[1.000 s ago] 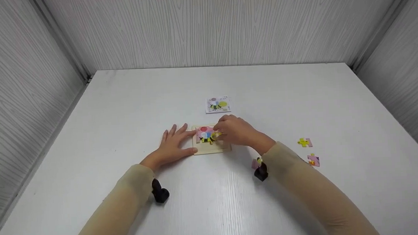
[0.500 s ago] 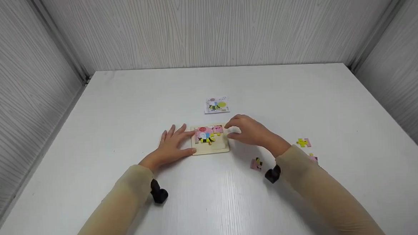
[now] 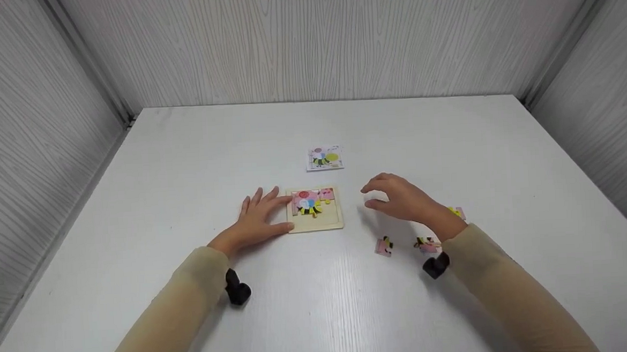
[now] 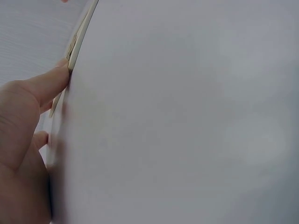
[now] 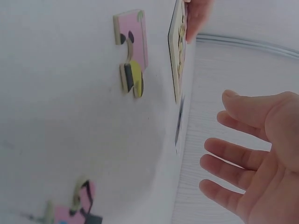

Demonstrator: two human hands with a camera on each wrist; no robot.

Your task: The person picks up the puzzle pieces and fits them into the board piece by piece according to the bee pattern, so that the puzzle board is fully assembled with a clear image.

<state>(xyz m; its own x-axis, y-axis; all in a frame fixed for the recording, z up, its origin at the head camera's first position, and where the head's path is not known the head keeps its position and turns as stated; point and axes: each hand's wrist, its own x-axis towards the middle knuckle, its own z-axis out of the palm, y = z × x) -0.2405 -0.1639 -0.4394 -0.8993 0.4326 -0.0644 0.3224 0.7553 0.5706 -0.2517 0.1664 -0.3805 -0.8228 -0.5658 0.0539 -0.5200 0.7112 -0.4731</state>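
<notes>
A wooden puzzle tray (image 3: 316, 227) lies on the table, its upper left and upper right filled with joined pieces of a bee picture (image 3: 309, 202). My left hand (image 3: 255, 219) rests at the tray's left edge, thumb and forefinger touching it, other fingers spread. To the right of the tray, my right hand (image 3: 398, 197) hovers above the table, fingers relaxed and holding nothing, as the right wrist view also shows. Below that hand lie a pink and black puzzle piece (image 3: 384, 246) and another pink piece (image 3: 427, 244). A yellow piece (image 3: 457, 212) is partly hidden behind the right wrist.
Behind the tray lies a small picture card (image 3: 325, 158) with the same bee design. Grey wood-grain panels (image 3: 306, 42) stand behind the white table (image 3: 209, 138) and on both sides. Black wrist cameras (image 3: 238, 288) hang under the sleeves.
My right hand has left the upper right of the tray and moved right, uncovering a pink piece set there. The left hand has stayed at the tray's edge.
</notes>
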